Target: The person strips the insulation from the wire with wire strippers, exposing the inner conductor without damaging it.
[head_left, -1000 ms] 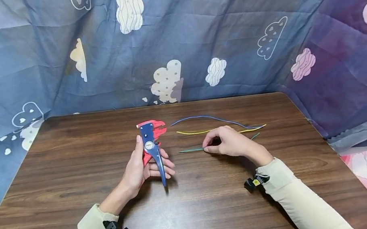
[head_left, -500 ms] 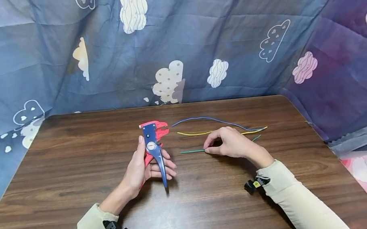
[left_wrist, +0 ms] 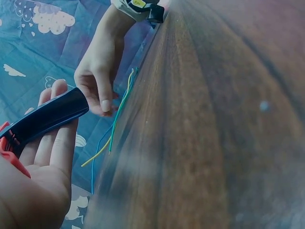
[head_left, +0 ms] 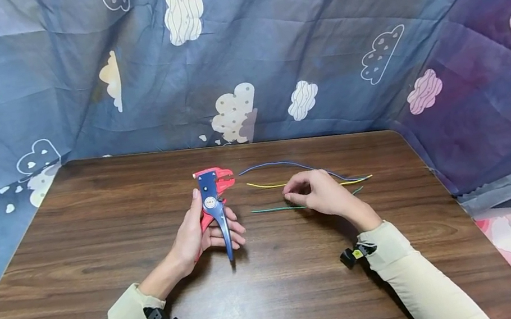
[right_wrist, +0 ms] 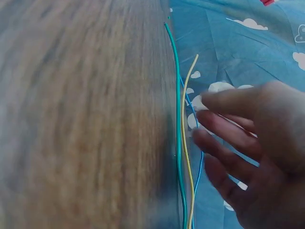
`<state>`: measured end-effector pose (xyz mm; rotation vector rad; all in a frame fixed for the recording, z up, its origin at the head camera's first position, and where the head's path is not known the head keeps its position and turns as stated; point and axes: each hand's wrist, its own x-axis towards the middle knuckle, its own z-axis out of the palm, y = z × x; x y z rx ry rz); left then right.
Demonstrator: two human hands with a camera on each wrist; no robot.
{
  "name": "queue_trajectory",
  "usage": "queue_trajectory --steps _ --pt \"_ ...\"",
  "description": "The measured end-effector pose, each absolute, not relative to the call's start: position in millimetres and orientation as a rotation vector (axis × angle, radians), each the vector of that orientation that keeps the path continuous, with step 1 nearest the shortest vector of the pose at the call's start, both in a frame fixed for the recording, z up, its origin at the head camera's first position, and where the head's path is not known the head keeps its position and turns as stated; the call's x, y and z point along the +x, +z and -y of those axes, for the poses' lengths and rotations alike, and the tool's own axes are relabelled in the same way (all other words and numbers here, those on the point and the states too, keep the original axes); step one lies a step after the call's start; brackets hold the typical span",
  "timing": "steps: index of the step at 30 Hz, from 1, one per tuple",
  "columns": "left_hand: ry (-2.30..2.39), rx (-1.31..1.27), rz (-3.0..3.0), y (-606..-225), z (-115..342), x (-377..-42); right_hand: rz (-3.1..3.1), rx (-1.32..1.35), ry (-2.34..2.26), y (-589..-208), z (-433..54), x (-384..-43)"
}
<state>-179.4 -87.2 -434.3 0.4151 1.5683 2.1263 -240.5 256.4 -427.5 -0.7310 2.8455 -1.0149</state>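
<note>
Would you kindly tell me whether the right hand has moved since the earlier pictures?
Yes: judged against the table in the head view, the right hand has shifted slightly toward the table's far edge, its fingertips now off the green wire.

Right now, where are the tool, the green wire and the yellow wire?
Tool [head_left: 210,203]: head view, round label on its body.
Green wire [right_wrist: 178,124]: right wrist view, middle of its visible length.
Yellow wire [right_wrist: 184,129]: right wrist view, middle of its visible length.

wires [right_wrist: 178,114] on table [head_left: 267,311] | pliers [head_left: 210,193] left of wires | curtain [head_left: 255,40] behind table
</note>
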Motion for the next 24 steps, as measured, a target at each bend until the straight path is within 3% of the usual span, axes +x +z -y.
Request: queue_trajectory --steps 24 --pt "2.108 0.432 -1.544 -437.5 85.1 -179.8 -2.952 -0.549 -0.903 -430.1 -278.2 -255.6"
